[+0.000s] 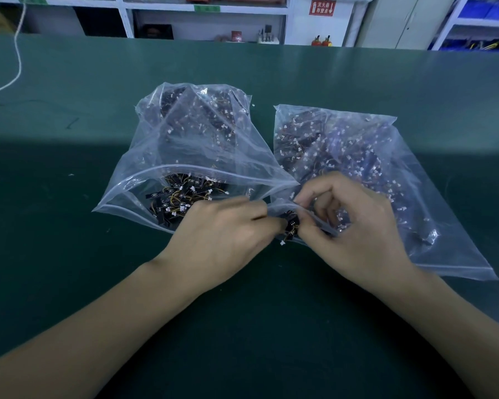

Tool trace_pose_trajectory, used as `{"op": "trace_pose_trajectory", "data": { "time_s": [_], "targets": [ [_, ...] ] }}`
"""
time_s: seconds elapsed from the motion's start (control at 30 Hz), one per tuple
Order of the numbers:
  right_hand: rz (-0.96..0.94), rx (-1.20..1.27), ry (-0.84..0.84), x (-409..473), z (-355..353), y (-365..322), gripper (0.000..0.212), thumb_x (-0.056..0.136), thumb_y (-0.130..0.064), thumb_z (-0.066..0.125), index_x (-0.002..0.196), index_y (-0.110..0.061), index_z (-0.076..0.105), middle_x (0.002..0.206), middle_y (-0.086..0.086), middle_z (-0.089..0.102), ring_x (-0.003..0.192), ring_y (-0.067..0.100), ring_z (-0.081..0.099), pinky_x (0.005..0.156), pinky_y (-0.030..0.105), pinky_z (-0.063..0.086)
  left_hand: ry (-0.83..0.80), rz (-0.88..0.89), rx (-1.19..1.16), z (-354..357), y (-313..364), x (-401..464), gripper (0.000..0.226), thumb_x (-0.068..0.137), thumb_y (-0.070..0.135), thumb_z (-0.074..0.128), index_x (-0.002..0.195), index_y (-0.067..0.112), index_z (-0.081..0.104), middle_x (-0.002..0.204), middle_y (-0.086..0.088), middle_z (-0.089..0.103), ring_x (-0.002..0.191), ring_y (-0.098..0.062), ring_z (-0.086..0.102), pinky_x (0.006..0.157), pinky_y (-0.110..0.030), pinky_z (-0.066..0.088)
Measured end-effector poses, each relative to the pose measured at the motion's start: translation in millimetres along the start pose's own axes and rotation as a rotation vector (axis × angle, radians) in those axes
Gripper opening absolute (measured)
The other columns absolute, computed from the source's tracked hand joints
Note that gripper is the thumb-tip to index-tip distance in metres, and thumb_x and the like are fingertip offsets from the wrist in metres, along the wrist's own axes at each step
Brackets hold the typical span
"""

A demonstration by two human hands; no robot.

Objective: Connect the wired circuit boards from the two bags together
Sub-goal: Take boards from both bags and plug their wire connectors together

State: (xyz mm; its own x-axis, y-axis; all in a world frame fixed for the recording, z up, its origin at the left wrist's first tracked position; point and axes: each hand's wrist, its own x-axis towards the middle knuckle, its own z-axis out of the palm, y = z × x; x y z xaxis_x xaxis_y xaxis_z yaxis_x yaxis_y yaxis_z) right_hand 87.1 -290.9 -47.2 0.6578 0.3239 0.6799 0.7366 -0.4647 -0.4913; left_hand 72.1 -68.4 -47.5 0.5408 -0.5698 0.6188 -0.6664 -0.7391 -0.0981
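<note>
Circuit boards [291, 225], small and black with thin yellow wires and white plugs, sit pinched between the two hands at the middle of the frame, just in front of the gap between the two bags. The left hand [222, 240] comes in from the lower left, back of the hand up, its fingers curled toward the boards and gripping them from the left side. The right hand [349, 226] comes in from the lower right, its thumb and forefinger closed on the same small bundle from the right, with the other fingers curled above it; it lies over the near corner of the right bag. A white plug [282, 242] hangs just below the held boards.

The left bag [162, 151] is clear plastic with a zip strip, lying on the green counter [69, 254] left of centre. Its mouth gapes open toward the bottom of the frame, and a heap of black boards with yellow wires shows inside the opening. The right bag [415, 226], also clear, lies flat just beside it, right of centre, and is filled with more boards and white plugs seen dimly through the plastic.

A white cord [17, 53] trails down onto the counter at the upper left. White shelves [208, 12] run along the top of the frame behind the counter, with a red sign [322, 7] on the wall at upper right.
</note>
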Motion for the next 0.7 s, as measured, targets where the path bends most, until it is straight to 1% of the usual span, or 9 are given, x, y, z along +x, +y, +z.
{"op": "trace_pose_trajectory", "data": {
  "time_s": [0.1, 0.17, 0.23, 0.33, 0.4, 0.5, 0.57, 0.67, 0.7],
  "targets": [
    [0.003, 0.009, -0.026, -1.4, 1.5, 0.5, 0.031, 0.083, 0.006, 0.082, 0.099, -0.018, 0.070, 0.078, -0.015, 0.059, 0.065, 0.011, 0.057, 0.066, 0.015, 0.045, -0.057, 0.003, 0.011, 2.3, 1.6, 0.1, 0.019, 0.099, 0.022, 0.066, 0.100, 0.027, 0.083, 0.068, 0.004, 0.063, 0.061, -0.024, 0.067, 0.041, -0.030, 0.044],
    [0.028, 0.009, -0.056, -2.0, 2.5, 0.7, 0.032, 0.083, 0.004, 0.082, 0.100, -0.021, 0.069, 0.081, -0.018, 0.060, 0.065, 0.012, 0.057, 0.066, 0.015, 0.045, -0.070, -0.025, -0.014, 2.0, 1.8, -0.7, 0.023, 0.102, 0.024, 0.059, 0.100, 0.028, 0.082, 0.072, 0.006, 0.068, 0.064, -0.022, 0.070, 0.043, -0.031, 0.045],
    [0.055, -0.002, -0.071, -2.1, 3.1, 1.5, 0.032, 0.083, 0.000, 0.082, 0.101, -0.024, 0.069, 0.081, -0.020, 0.060, 0.066, 0.014, 0.058, 0.066, 0.017, 0.046, -0.053, -0.117, -0.127, -1.1, 1.3, -1.6, 0.018, 0.101, 0.026, 0.064, 0.094, 0.026, 0.080, 0.075, 0.010, 0.071, 0.065, -0.019, 0.069, 0.047, -0.031, 0.048],
    [0.066, -0.018, -0.081, -1.8, 2.9, 1.9, 0.029, 0.084, -0.008, 0.078, 0.102, -0.028, 0.068, 0.084, -0.019, 0.062, 0.068, 0.014, 0.059, 0.065, 0.019, 0.048, -0.017, -0.271, -0.254, -7.2, -6.5, -3.7, 0.019, 0.089, 0.029, 0.056, 0.077, 0.021, 0.068, 0.063, 0.012, 0.056, 0.055, -0.017, 0.055, 0.052, -0.030, 0.045],
    [0.073, -0.011, -0.086, -2.2, 3.0, 2.6, 0.028, 0.084, -0.010, 0.075, 0.103, -0.030, 0.067, 0.086, -0.017, 0.063, 0.069, 0.016, 0.060, 0.064, 0.020, 0.048, -0.031, -0.360, -0.189, -9.8, -15.8, -5.5, 0.021, 0.088, 0.032, 0.052, 0.073, 0.022, 0.063, 0.059, 0.015, 0.051, 0.053, -0.016, 0.051, 0.055, -0.028, 0.040],
    [0.080, -0.014, -0.087, -2.8, 3.2, 3.7, 0.030, 0.084, -0.009, 0.075, 0.104, -0.030, 0.067, 0.085, -0.014, 0.063, 0.070, 0.017, 0.060, 0.064, 0.022, 0.049, -0.062, -0.468, -0.008, -6.6, -30.7, -10.1, 0.025, 0.095, 0.033, 0.060, 0.073, 0.022, 0.060, 0.062, 0.011, 0.059, 0.056, -0.022, 0.056, 0.060, -0.030, 0.036],
    [0.078, -0.014, -0.082, -3.0, 3.5, 3.8, 0.031, 0.084, -0.009, 0.075, 0.104, -0.030, 0.067, 0.085, -0.015, 0.062, 0.069, 0.018, 0.059, 0.064, 0.023, 0.049, -0.079, -0.523, 0.035, -5.9, -40.2, -11.6, 0.023, 0.096, 0.036, 0.063, 0.079, 0.023, 0.058, 0.061, 0.009, 0.057, 0.058, -0.026, 0.058, 0.059, -0.032, 0.038],
    [0.084, -0.014, -0.078, -3.2, 3.7, 4.0, 0.031, 0.084, -0.011, 0.074, 0.105, -0.032, 0.066, 0.085, -0.016, 0.061, 0.070, 0.019, 0.059, 0.065, 0.022, 0.049, -0.124, -0.578, 0.036, -9.3, -49.6, -11.0, 0.016, 0.097, 0.046, 0.060, 0.100, 0.031, 0.054, 0.061, 0.012, 0.052, 0.058, -0.024, 0.053, 0.052, -0.031, 0.039],
    [0.092, -0.011, -0.081, -3.4, 3.7, 4.1, 0.031, 0.084, -0.011, 0.074, 0.105, -0.033, 0.066, 0.085, -0.017, 0.061, 0.070, 0.019, 0.059, 0.066, 0.021, 0.049, -0.138, -0.590, 0.042, -9.5, -51.3, -11.8, 0.016, 0.097, 0.046, 0.061, 0.094, 0.034, 0.051, 0.060, 0.014, 0.048, 0.056, -0.021, 0.049, 0.051, -0.030, 0.035]
  ]
}}
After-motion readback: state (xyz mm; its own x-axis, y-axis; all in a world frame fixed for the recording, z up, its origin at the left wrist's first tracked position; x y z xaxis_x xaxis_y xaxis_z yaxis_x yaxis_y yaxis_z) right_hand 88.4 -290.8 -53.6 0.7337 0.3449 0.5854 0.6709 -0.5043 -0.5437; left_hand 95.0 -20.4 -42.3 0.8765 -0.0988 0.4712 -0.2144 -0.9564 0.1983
